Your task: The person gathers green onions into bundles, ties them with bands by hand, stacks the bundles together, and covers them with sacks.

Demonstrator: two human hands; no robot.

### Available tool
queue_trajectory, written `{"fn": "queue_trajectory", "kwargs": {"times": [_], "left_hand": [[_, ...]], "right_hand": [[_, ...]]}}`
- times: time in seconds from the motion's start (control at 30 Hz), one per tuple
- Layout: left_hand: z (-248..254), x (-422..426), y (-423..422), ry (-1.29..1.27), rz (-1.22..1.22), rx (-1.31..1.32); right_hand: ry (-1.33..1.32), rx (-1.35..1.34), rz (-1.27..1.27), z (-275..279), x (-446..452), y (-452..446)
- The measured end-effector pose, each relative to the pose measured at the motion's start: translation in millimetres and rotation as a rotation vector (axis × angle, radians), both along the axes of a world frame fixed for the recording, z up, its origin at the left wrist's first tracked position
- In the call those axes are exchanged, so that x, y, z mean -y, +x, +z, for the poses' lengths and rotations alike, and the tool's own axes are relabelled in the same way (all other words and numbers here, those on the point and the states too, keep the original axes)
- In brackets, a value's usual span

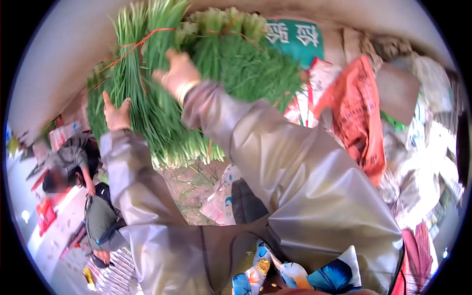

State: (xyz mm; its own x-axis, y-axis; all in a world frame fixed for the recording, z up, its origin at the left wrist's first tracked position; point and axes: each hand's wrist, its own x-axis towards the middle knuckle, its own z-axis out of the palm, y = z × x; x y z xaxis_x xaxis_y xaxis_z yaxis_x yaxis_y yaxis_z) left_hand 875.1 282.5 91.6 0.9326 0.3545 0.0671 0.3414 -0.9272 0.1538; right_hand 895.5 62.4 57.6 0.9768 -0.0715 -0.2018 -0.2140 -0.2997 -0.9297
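A large pile of long green stalks (246, 69) with pale ends lies at the top centre, tied in bunches. Across one upright bunch (129, 64) at the pile's left runs a red tie (147, 35). My left hand (117, 112) is at this bunch's lower left, thumb and fingers apart. To the right, my right hand (179, 73) is over the stalks with its fingers spread, slightly blurred. Neither hand is closed round any stalks. Pale stalk ends (189, 153) stick out below the pile.
Right of the pile are a green printed sack (297, 39), a crumpled orange sack (361, 118) and clear plastic (410, 182). A patterned bag (221, 199) lies below the pile. At the left, a person (73, 162) bends forward near another person's hand (102, 255).
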Motion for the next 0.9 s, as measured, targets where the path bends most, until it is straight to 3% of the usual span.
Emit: {"fn": "queue_trajectory", "kwargs": {"times": [0.03, 0.07, 0.1, 0.13, 0.17, 0.2, 0.23, 0.3, 0.33, 0.37, 0.4, 0.47, 0.5, 0.53, 0.63, 0.67, 0.7, 0.73, 0.77, 0.8, 0.83, 0.9], "left_hand": [[-11, 32, -24, -0.072, -0.080, 0.120], [-25, 57, -48, -0.176, -0.318, 0.268], [-38, 89, -75, -0.273, -0.381, 0.277], [-53, 119, -101, -0.297, -0.465, 0.249], [-89, 142, -133, -0.612, -0.412, 0.265], [-110, 167, -167, -0.732, -0.328, 0.129], [-136, 187, -201, -0.888, -0.220, -0.024], [-173, 222, -243, -0.814, -0.268, -0.289], [-203, 235, -265, -0.951, -0.134, -0.408], [-235, 243, -280, -0.866, -0.236, -0.367], [-261, 254, -292, -0.878, -0.130, -0.446], [-313, 271, -307, -0.772, -0.124, -0.488], [-331, 277, -303, -0.761, -0.111, -0.498], [-345, 284, -293, -0.687, -0.096, -0.560], [-360, 308, -261, -0.529, -0.073, -0.624], [-370, 314, -251, -0.456, -0.083, -0.601], [-399, 309, -258, -0.464, -0.130, -0.381], [-400, 314, -254, -0.457, -0.126, -0.385], [-389, 325, -244, -0.477, 0.034, -0.483], [-385, 333, -237, -0.498, 0.191, -0.573], [-405, 332, -250, -0.540, 0.140, -0.376], [-406, 338, -243, -0.563, 0.220, -0.375]], "right_hand": [[0.114, -0.032, 0.142, -16, 2, -31], [0.240, -0.056, 0.287, -36, -2, -66], [0.397, -0.119, 0.362, -57, 7, -108], [0.315, -0.177, 0.474, -76, 27, -147], [0.232, -0.267, 0.470, -108, 44, -189], [0.290, -0.491, 0.389, -138, 69, -226], [0.136, -0.742, 0.354, -153, 100, -248], [0.233, -0.801, 0.029, -235, 157, -311], [-0.143, -0.718, 0.090, -252, 186, -319], [-0.109, -0.886, 0.156, -266, 214, -318], [-0.074, -1.045, 0.226, -286, 241, -311], [-0.500, -1.012, 0.133, -399, 254, -351], [-0.666, -0.872, 0.682, -413, 268, -340], [-0.818, -0.554, 1.131, -427, 281, -330], [-0.168, -1.003, 0.159, -515, 274, -334], [0.019, -1.047, -0.023, -548, 268, -336], [0.053, -0.927, 0.065, -536, 268, -321], [0.073, -0.868, 0.111, -525, 263, -312], [0.094, -0.808, 0.156, -512, 258, -302], [0.140, -0.795, -0.057, -498, 250, -293], [0.185, -0.775, -0.267, -492, 242, -288], [0.231, -0.765, -0.288, -484, 238, -285]]}}
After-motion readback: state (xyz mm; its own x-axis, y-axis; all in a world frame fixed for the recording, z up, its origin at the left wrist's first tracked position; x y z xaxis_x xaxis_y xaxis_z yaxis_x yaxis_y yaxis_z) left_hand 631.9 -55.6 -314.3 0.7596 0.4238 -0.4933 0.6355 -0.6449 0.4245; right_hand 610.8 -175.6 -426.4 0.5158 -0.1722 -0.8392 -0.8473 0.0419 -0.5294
